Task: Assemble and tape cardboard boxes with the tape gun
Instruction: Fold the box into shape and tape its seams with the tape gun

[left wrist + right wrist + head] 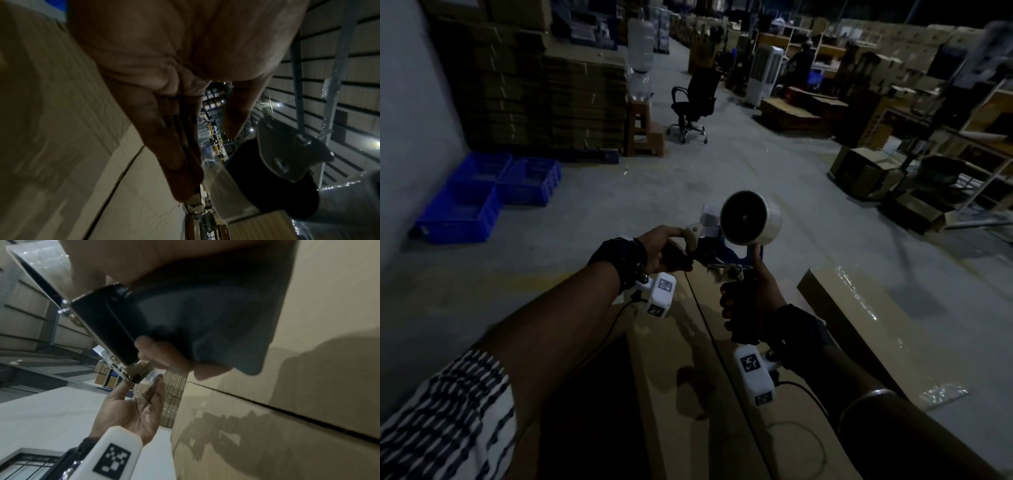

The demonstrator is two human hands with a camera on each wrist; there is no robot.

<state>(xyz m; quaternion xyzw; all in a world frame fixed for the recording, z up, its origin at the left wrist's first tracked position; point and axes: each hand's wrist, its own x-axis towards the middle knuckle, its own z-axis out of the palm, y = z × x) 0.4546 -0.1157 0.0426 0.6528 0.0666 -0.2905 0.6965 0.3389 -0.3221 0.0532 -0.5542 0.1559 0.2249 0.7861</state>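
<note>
Cardboard box (688,394), brown and long, lies just below both hands with its two top flaps folded shut; the dark seam (709,329) between them shows no tape along the stretch in view. Above it the right hand (748,301) has its fingers curled round the black grip of the blue-framed metal tape gun (726,257), whose white roll of clear tape (751,217) stands just beyond the knuckles. The left hand (661,248) reaches in from the side to the gun's front end; in the right wrist view its palm (131,410) faces up with fingers fairly straight and the fingertips at the roller, apparently feeling for the loose tape end, though whether they pinch any tape I cannot tell. To the right of the right hand sits a second brown cardboard box (859,315) with a glossy strip of tape already on it. I judge one box finished, this one assembled but not yet sealed.
</note>
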